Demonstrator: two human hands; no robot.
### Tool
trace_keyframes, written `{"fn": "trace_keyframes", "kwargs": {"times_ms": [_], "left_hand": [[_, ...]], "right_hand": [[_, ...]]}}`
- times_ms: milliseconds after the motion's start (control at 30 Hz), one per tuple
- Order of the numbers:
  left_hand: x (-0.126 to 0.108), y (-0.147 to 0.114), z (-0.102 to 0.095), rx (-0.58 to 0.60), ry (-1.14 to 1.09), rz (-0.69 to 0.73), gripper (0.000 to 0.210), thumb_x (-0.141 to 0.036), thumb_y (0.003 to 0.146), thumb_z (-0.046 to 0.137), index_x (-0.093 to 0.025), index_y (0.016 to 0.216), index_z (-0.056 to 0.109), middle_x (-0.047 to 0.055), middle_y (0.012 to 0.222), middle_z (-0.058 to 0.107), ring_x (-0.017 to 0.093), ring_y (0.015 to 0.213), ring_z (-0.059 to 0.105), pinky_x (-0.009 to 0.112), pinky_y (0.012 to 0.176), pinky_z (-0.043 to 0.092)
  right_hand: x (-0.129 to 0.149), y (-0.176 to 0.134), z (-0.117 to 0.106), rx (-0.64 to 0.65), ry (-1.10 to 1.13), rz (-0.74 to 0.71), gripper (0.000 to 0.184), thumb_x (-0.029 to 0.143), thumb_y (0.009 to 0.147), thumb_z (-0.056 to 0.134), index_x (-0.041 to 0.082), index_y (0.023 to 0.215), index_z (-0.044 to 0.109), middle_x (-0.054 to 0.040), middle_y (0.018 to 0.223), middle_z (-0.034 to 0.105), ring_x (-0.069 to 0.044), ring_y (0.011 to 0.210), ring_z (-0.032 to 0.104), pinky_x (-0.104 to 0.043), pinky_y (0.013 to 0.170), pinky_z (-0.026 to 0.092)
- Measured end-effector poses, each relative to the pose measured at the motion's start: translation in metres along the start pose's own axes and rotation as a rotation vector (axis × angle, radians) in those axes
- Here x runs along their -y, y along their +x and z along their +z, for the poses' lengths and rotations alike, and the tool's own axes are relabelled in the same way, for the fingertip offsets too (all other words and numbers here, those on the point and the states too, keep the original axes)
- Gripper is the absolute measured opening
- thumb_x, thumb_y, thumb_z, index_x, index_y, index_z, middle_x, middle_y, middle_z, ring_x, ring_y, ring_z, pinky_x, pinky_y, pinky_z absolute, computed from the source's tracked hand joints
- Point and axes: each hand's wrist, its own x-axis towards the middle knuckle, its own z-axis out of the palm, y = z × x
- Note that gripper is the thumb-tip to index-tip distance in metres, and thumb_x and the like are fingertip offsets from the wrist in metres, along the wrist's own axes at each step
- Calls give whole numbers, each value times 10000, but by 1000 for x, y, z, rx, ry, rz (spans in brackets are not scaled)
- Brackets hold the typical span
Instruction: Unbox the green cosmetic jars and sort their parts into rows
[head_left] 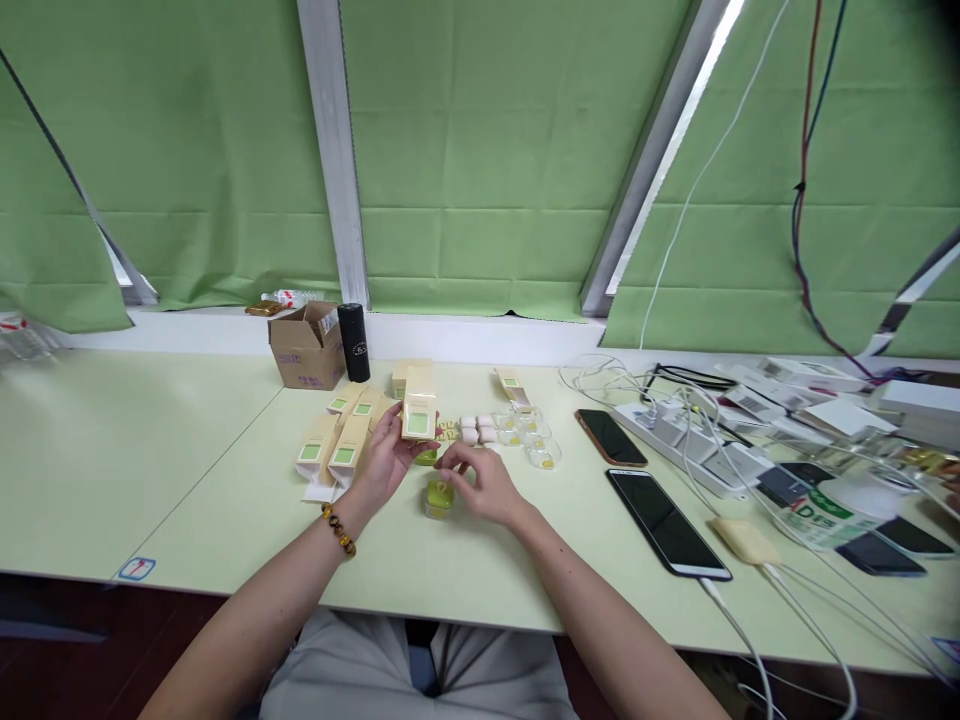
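Cartons: you have a group (343,440) lying at the left, green panels up, white flaps showing at the near ends of two; they look like a batch apart from the loose pieces, though whether they are filled or finished cannot be told.
Left hand: yours (381,457) grasps one carton (419,412) above the table, its green panel towards you; this one looks to be the piece in progress.
Tub: the green one (439,499) sits on the table below that carton, apart from it; it seems not yet dealt with.
White pieces: these (478,430) stand clustered past your hands; apparently left over for later.
Right hand: your fingers curl beside the tub (487,486); you cannot be seen clearly to grip anything, so its hold cannot be told.
Clear cases: several (543,453) lie loose at the right; seemingly unused so far.
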Motion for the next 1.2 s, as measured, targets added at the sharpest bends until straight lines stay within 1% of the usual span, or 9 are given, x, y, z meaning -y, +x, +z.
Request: {"fn": "trace_keyframes", "kwargs": {"times_ms": [133,300,433,533,667,733,900,1067,1200], "left_hand": [[0,-1,3,31,-19,-44,472,-431,991,640,-192,1377,512,155,1260,723,277,1016,759,475,894,609],[2,-1,1,-10,36,-52,464,-409,966,681,-199,1362,562,118,1216,735,211,942,748,334,794,601],[4,-5,2,34,129,-61,576,-490,962,672,-252,1456,495,83,1200,734,181,892,736,292,740,598],[5,-9,6,49,219,-57,611,-519,983,630,-287,1508,419,93,1284,707,211,979,735,327,777,619],[7,-8,8,48,397,67,517,-529,1003,596,-250,1427,495,121,1318,702,247,1084,726,356,852,614],[7,-7,7,70,454,148,482,-506,1007,599,-221,1392,544,140,1352,692,266,1183,700,376,943,590],[3,-11,4,196,461,188,553,-458,1004,609,-198,1489,557,150,1545,565,319,1449,520,446,1176,457],[3,-16,2,285,475,172,717,-409,971,668,-216,1609,404,156,1617,479,346,1455,509,480,1189,447],[7,-15,2,270,520,202,699,-383,974,662,-232,1605,401,159,1634,450,347,1476,480,502,1202,434]], "right_hand": [[-3,4,3,-220,137,65,178,399,977,597,247,945,684,-47,941,758,-213,848,696,-331,708,535],[-5,7,9,-334,183,119,285,500,964,627,239,1068,673,-81,1065,737,-230,941,669,-358,775,537],[-7,8,12,-285,248,144,426,560,958,613,231,1227,647,-100,1169,708,-226,948,665,-356,770,549],[-8,9,14,-221,342,142,461,596,964,589,230,1234,657,-89,1121,718,-223,903,671,-377,800,557],[-7,9,12,-215,510,161,439,596,935,649,248,1202,665,-82,1120,724,-234,954,670,-390,840,571],[-5,9,10,-232,583,173,437,589,913,684,250,1187,669,-82,1119,725,-236,966,670,-377,812,580],[2,10,6,-254,700,233,483,615,880,710,248,1192,682,-82,1106,725,-214,841,667,-362,684,605],[3,11,8,-261,772,238,498,618,855,744,247,1184,694,-85,1130,731,-229,893,685,-354,666,622],[1,11,10,-253,773,241,509,600,861,750,238,1213,683,-81,1091,742,-217,853,687,-365,689,623]]}}
